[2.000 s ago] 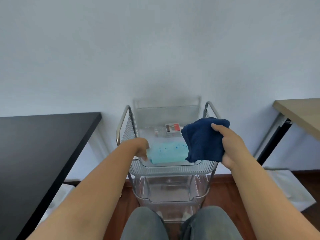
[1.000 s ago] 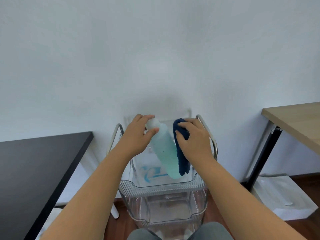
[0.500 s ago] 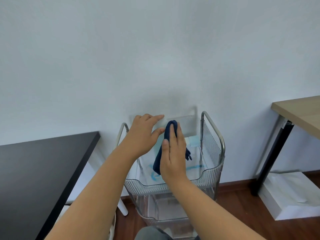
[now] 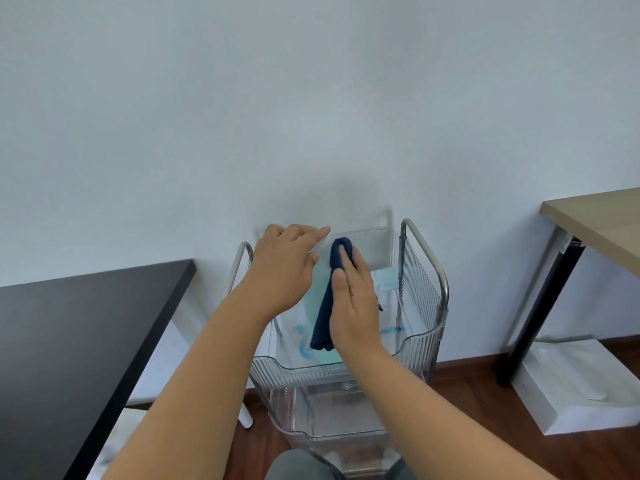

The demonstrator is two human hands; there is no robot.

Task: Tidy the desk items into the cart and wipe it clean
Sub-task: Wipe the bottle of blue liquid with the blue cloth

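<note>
head; two hands (image 4: 282,271) (image 4: 353,306); one cloth (image 4: 325,306); one cart (image 4: 424,299)

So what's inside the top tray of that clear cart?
In the top tray a pale blue pack lies at the back. Both hands, left hand and right hand, press a dark blue cloth against a teal bottle, hiding the rest.

Soft, even daylight fills the room. A faint shadow lies on the wall (image 4: 346,188) above the cart (image 4: 424,271). Edges bend slightly; the hands look a little blurred.
</note>
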